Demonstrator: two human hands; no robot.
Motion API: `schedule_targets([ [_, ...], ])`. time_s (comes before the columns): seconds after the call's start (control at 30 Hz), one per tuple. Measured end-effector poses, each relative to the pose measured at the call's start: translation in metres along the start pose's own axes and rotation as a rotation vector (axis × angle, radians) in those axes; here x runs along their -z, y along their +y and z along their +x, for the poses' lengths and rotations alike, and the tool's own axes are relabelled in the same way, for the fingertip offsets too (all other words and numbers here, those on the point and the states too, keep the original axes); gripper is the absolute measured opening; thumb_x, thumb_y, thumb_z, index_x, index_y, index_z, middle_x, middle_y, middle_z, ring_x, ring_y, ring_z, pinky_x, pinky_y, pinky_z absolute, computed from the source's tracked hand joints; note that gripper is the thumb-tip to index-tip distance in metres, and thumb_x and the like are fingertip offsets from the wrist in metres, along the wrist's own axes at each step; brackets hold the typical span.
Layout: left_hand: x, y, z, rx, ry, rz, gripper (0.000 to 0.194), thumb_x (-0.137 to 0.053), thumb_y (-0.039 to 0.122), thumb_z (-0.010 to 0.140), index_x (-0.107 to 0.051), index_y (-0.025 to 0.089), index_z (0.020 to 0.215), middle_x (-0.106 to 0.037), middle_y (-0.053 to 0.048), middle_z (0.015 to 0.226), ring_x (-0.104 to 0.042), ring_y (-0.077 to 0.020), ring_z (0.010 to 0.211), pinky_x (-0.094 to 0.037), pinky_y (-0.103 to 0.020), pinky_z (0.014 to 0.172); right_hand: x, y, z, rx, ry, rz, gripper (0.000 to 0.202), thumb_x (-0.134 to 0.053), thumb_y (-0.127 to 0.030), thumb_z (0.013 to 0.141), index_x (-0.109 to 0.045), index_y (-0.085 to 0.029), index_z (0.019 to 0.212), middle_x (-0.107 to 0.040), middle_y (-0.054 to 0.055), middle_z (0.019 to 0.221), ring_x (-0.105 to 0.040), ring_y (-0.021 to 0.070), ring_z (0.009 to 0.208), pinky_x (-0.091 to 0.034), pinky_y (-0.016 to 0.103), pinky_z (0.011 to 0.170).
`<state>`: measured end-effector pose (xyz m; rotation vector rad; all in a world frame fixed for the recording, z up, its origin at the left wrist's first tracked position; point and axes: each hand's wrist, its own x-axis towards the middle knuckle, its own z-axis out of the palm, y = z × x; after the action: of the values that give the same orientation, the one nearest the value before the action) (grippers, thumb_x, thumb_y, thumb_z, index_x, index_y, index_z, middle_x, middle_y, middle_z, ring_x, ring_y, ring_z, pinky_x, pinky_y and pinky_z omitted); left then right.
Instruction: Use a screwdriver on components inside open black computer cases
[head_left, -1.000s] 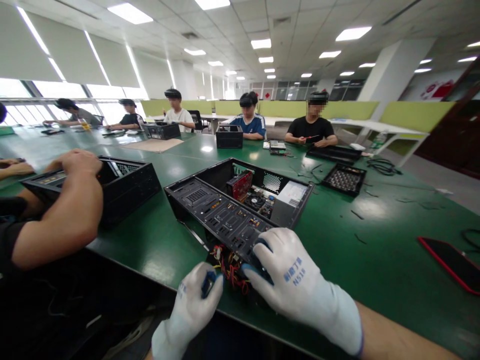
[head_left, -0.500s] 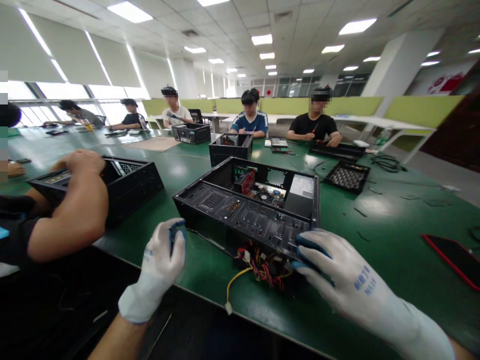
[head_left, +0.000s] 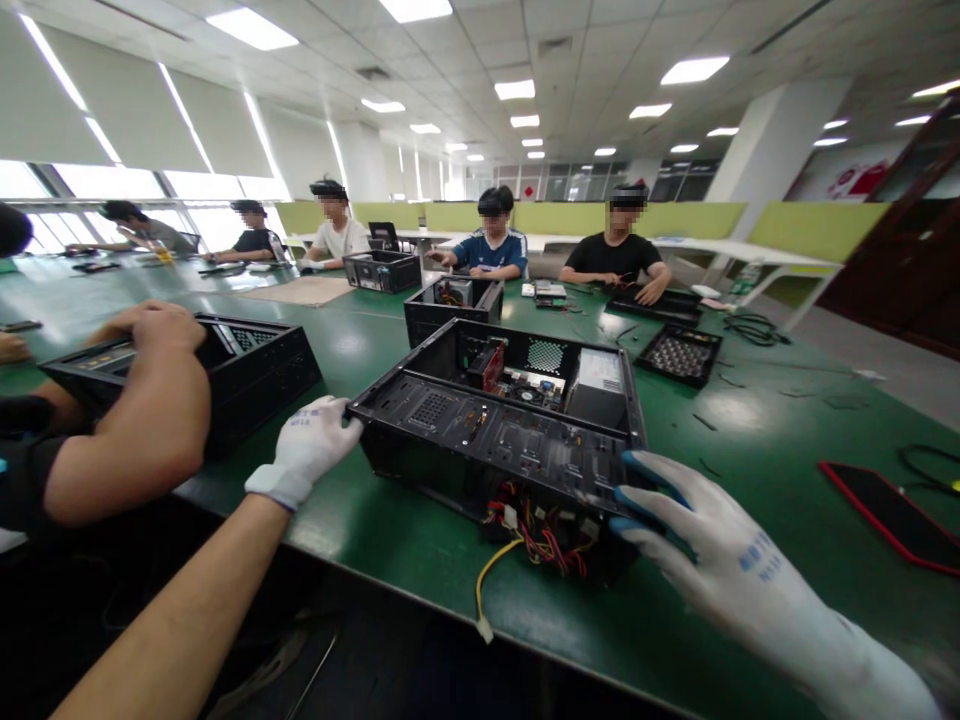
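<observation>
An open black computer case [head_left: 487, 440] lies on the green table in front of me. Inside show a red card [head_left: 493, 366], a fan and a power supply [head_left: 600, 385]. My left hand [head_left: 319, 437], in a white glove, is closed on the case's left corner. On the opposite end, my gloved right hand [head_left: 697, 520] grips the right edge, its fingers somewhat apart and the thumb out of sight. A bundle of coloured cables [head_left: 544, 535] spills from the near side, and a yellow lead with a white plug [head_left: 485, 628] hangs toward the table edge.
At my left, a co-worker's arm [head_left: 161, 400] reaches over another black case [head_left: 262, 375]. A further case [head_left: 454, 305] stands just behind mine. To the right lie a black tray-like part [head_left: 679, 355], a red-edged dark panel [head_left: 892, 510] and black cables [head_left: 757, 328]. Several people sit across the table.
My left hand has moved from beside the case onto its left corner and closed there. The case has shifted slightly right, with my right hand still at its edge.
</observation>
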<state>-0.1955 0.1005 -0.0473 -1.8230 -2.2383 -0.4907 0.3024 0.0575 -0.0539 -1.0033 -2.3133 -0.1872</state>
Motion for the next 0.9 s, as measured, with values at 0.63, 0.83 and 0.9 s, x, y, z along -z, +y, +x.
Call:
schedule_targets([
  [0.63, 0.018, 0.103, -0.213, -0.491, 0.144, -0.509, 0.023, -0.073, 0.053, 0.083, -0.068, 0.031, 0.081, -0.061, -0.003, 0.067, -0.062, -0.0204, 0.057, -0.049, -0.034, 0.050, 0.048, 0.109, -0.071, -0.921, -0.011, 0.226, 0.047, -0.055, -0.067, 0.096, -0.077, -0.030, 0.116, -0.080, 0.016, 0.108, -0.074, 0.0386, 0.107, -0.055, 0.048, 0.090],
  [0.83, 0.040, 0.092, -0.160, -0.327, 0.221, -0.607, 0.039, -0.056, 0.049, 0.095, -0.070, 0.023, 0.122, -0.067, -0.003, 0.083, -0.064, -0.0188, 0.065, -0.054, -0.030, 0.058, 0.022, 0.073, -0.079, -0.973, 0.036, 0.217, 0.081, -0.042, -0.075, 0.095, -0.050, -0.023, 0.157, -0.054, 0.021, 0.157, -0.048, 0.0477, 0.145, -0.038, 0.062, 0.120],
  [0.9, 0.041, 0.094, -0.138, -0.371, 0.198, -0.537, 0.045, -0.054, 0.048, 0.097, -0.068, 0.022, 0.131, -0.065, -0.003, 0.082, -0.064, -0.0183, 0.066, -0.052, -0.029, 0.059, 0.013, 0.057, -0.081, -1.097, 0.015, 0.199, 0.096, -0.034, -0.082, 0.093, -0.035, -0.019, 0.165, -0.047, 0.022, 0.162, -0.042, 0.0484, 0.148, -0.033, 0.065, 0.123],
])
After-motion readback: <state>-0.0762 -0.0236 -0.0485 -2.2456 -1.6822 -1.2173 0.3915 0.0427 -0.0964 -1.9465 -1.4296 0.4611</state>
